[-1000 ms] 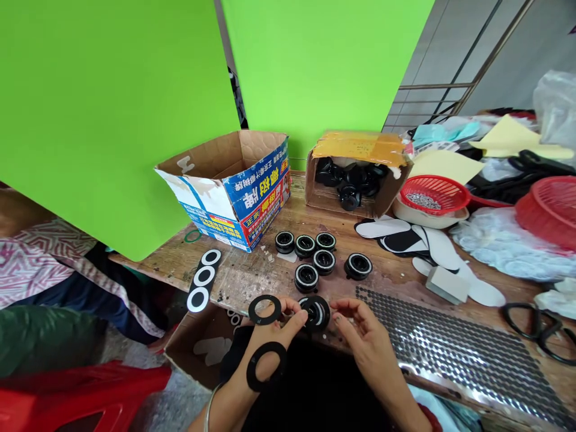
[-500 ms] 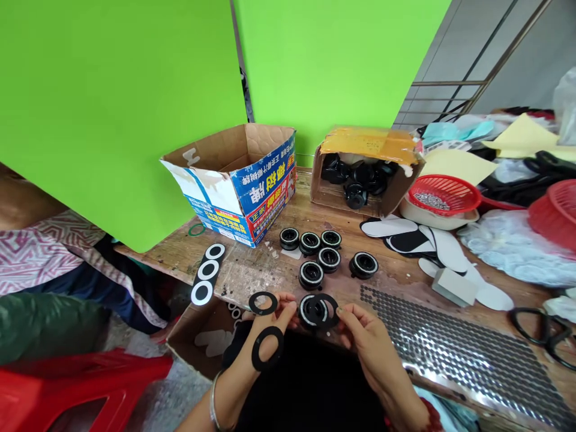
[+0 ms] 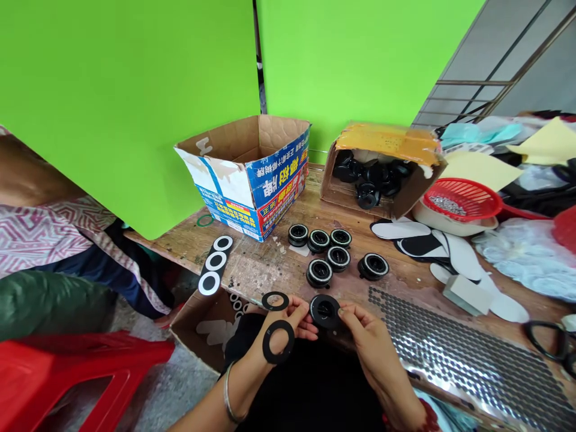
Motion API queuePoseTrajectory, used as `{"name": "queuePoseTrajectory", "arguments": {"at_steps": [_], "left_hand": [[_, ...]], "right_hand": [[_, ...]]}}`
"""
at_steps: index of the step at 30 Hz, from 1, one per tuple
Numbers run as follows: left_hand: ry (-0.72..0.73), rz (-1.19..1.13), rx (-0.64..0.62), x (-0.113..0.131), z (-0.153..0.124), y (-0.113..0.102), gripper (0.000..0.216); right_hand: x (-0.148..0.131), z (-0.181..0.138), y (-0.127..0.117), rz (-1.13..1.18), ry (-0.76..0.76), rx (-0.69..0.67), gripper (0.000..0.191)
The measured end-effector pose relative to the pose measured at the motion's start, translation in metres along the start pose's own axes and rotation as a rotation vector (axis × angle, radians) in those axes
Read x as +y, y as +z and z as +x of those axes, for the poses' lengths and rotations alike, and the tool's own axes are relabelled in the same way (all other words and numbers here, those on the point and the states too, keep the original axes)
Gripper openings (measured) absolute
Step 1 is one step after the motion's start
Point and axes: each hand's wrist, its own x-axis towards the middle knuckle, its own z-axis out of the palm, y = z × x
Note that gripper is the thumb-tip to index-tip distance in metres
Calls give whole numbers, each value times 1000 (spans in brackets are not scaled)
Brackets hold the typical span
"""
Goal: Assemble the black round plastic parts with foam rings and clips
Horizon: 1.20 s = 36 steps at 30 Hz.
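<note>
A round black part [image 3: 330, 318] stands at the table's front edge, with a flat black ring [image 3: 318, 310] over its top. My right hand [image 3: 366, 336] pinches the ring's right edge between thumb and fingers. My left hand [image 3: 294, 318] is at the part's left side, fingers bent and apart, tips close to its rim; whether they touch is unclear. One black ring [image 3: 270, 300] lies over the back of that hand and another black ring [image 3: 266, 343] near the wrist. Several similar round parts with pale ring tops [image 3: 319, 272] stand just beyond.
Behind stand a blue-white carton [image 3: 234, 198] and a tipped box [image 3: 326, 180] holding black parts. A black strip with white rings [image 3: 215, 260] lies left. To the right are a sheet of small dark discs [image 3: 463, 342], a pale block [image 3: 465, 294], insole-like pieces [image 3: 508, 306] and a red basket [image 3: 486, 195].
The black ring in my right hand has moved left, from overlapping the round part's right side to lying over its top. My left hand has come closer to the part. The view has shifted slightly.
</note>
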Motion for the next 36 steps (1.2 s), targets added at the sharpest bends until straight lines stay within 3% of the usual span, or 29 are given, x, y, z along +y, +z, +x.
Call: {"name": "queuePoseTrajectory", "arguments": {"at_steps": [7, 16, 23, 27, 31, 34, 36], "left_hand": [[-17, 14, -7, 3, -1, 0, 35], [-30, -58, -19, -12, 12, -2, 40], [-43, -7, -32, 3, 3, 0, 37], [-35, -2, -25, 8, 3, 3, 33], [-39, 25, -24, 5, 8, 6, 28], [-76, 69, -19, -1, 15, 5, 28], [-91, 82, -34, -1, 20, 3, 28]], "right_hand": [[-4, 0, 1, -26, -22, 0, 33], [1, 0, 1, -57, -58, 12, 37], [2, 0, 2, -75, -56, 2, 40], [2, -3, 5, -243, -194, 35, 36], [-3, -5, 7, -655, -465, 101, 27], [-8, -1, 2, -869, -418, 36, 22], [-9, 5, -3, -832, -302, -56, 24]]}}
